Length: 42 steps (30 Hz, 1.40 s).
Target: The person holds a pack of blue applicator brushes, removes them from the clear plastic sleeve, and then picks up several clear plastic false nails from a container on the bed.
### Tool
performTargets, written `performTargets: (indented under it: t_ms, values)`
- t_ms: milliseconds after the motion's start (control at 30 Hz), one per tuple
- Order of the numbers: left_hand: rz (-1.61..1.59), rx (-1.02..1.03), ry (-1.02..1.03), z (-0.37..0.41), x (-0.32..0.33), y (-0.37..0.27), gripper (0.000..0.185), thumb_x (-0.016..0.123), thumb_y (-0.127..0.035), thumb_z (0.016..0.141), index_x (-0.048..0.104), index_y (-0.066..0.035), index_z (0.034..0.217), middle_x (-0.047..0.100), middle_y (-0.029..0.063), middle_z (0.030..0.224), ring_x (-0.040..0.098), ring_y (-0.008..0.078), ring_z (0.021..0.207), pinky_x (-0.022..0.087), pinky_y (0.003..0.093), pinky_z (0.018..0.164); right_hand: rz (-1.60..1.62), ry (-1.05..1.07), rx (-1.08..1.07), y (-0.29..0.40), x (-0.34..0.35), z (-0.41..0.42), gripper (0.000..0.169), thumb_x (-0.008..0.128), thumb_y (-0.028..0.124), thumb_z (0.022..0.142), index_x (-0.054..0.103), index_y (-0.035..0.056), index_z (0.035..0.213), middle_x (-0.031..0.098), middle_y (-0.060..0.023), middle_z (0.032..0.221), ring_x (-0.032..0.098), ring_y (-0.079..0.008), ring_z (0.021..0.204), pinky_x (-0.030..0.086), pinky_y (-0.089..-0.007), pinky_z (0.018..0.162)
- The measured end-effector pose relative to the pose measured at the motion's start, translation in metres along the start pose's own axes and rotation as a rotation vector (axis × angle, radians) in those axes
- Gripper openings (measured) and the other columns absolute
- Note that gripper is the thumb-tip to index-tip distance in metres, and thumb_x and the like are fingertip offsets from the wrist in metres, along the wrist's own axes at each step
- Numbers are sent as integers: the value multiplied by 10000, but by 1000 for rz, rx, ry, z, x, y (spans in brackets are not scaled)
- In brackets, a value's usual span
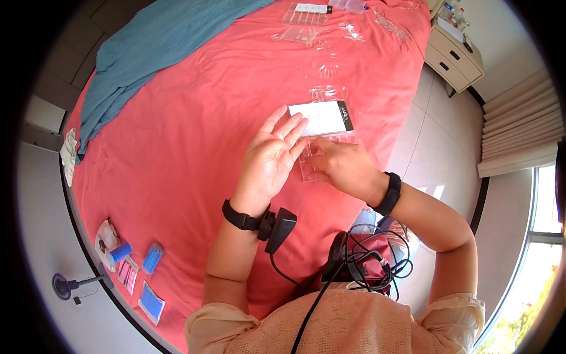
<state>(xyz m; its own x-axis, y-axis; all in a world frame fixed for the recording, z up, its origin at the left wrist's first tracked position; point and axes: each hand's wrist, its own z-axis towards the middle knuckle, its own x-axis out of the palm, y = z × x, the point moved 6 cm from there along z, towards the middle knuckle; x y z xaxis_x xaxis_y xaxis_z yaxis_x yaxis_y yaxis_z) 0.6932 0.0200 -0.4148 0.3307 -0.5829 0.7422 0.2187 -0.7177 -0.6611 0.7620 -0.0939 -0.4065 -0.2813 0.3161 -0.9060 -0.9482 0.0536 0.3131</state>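
My left hand (270,155) is held palm up over the bed, its thumb bent across the palm; a small pale or clear piece seems to lie at the thumb tip, too small to name. My right hand (342,166) reaches down with bent fingers into a clear plastic compartment box (307,175), just right of my left hand. Whether its fingertips hold anything is hidden. Behind both hands lies a white card with a black printed end (319,118), at the box's far side. Clear plastic nail tips (328,92) lie in a group just beyond the card.
The pink bedsheet (185,168) bears more clear pieces, a second compartment box (304,18) and a clear bag (297,35) farther off. A teal blanket (146,48) covers the far left. Blue cylinders (153,258) and packets lie lower left. Black cables (367,261) coil by my lap.
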Motion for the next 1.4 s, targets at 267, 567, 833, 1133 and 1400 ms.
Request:
performTargets:
  t_ms: [267,567,833,1133,1400]
  values:
    - [14,-11,23,-1,4,2,648,389,71,871,179,-18,1477,248,302,1486,287,354,1403,222,462,1155,39,48,-3,-6,14,0,121,673,237,770,673,116,771,575,-49,881,637,-217,727,520,-363,591]
    - [-37,-13,85,-8,30,4,574,431,6,940,226,-55,1472,343,264,1449,387,312,1335,338,429,1093,277,-248,137,1,-74,1,151,735,155,751,682,101,881,651,-42,834,643,-245,678,513,-343,592]
    - [-25,-31,255,-16,91,20,634,470,-77,967,143,-76,1511,296,199,1508,419,252,1306,350,409,1058,834,-181,509,-14,-70,-33,169,713,108,835,667,26,976,655,-33,782,646,-110,702,504,-265,612]
    - [755,338,216,-20,112,4,190,547,-120,969,638,16,1065,458,170,1411,423,231,1311,353,380,1067,1221,-299,492,-19,-98,-68,136,654,125,913,663,3,974,658,1,799,581,-35,683,498,-202,602]
    - [739,146,282,-11,119,25,140,586,-147,947,629,-22,902,433,187,1420,460,218,1261,400,360,1012,804,-300,483,-25,-119,-82,170,716,160,846,675,53,972,627,16,757,522,-41,546,444,-249,461]
